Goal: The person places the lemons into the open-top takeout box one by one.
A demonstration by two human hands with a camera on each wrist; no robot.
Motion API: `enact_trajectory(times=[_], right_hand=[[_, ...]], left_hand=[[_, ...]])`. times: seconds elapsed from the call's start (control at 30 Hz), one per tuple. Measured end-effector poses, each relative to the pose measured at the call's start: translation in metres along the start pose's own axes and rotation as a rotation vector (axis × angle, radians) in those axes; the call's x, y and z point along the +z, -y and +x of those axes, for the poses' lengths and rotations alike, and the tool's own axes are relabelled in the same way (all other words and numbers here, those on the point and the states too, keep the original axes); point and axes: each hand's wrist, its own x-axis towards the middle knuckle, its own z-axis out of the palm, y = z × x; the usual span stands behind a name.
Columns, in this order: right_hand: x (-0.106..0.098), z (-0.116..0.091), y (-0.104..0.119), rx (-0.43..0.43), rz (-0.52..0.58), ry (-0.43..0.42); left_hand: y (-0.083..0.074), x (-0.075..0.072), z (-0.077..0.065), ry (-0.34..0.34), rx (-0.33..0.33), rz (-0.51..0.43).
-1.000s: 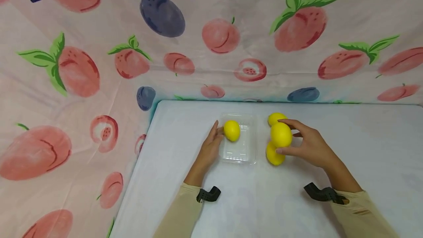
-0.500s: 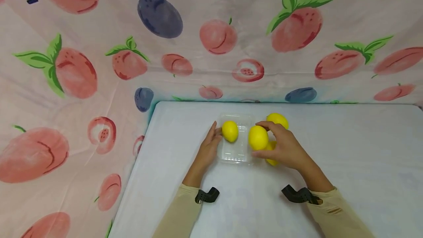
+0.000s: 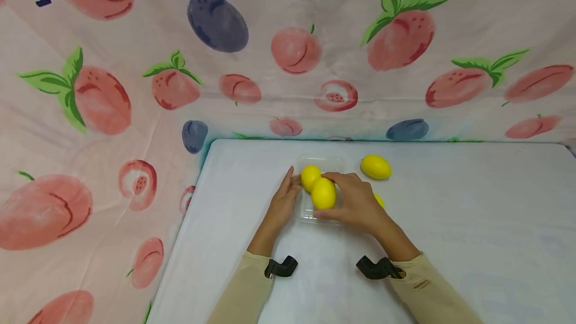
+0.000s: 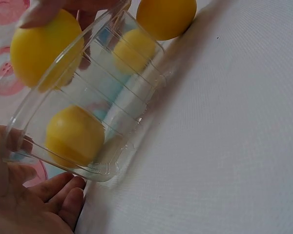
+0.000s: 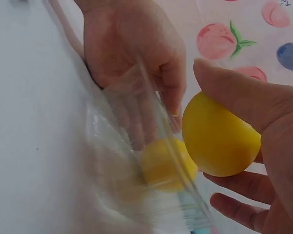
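Fingers [image 5: 244,187] of the right hand [image 3: 357,201] are curled round a lemon [image 3: 324,194], holding it right over the clear plastic box [image 3: 334,165]. Left hand [image 3: 283,204] is just touching the box's side, fingers loosely out. One lemon [image 3: 309,177] sits inside, another lemon [image 3: 376,167] on the counter [image 3: 472,209], a fourth lemon [image 3: 380,200] mostly hidden behind that right hand.

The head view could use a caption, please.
Left grip rests against a clear container holding one lemon; right grip holds another lemon above it.
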Motion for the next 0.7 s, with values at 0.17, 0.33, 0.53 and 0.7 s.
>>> enact_trajectory(times=[0.17,0.33,0.53,0.7], right_hand=[[0.011,0.003,0.003,0.003,-0.055,0.011],[0.018,0.005,0.006,0.011,-0.084,0.022],[0.026,0.004,0.006,0.021,-0.098,0.025],[0.032,0.005,0.006,0.017,-0.117,0.008]], left_hand=[[0.0,0.0,-0.001,0.004,0.003,-0.009],[0.0,0.0,-0.001,0.007,0.007,-0.019],[0.003,-0.001,0.0,0.015,0.005,-0.043],[0.004,-0.001,0.0,0.029,0.001,-0.041]])
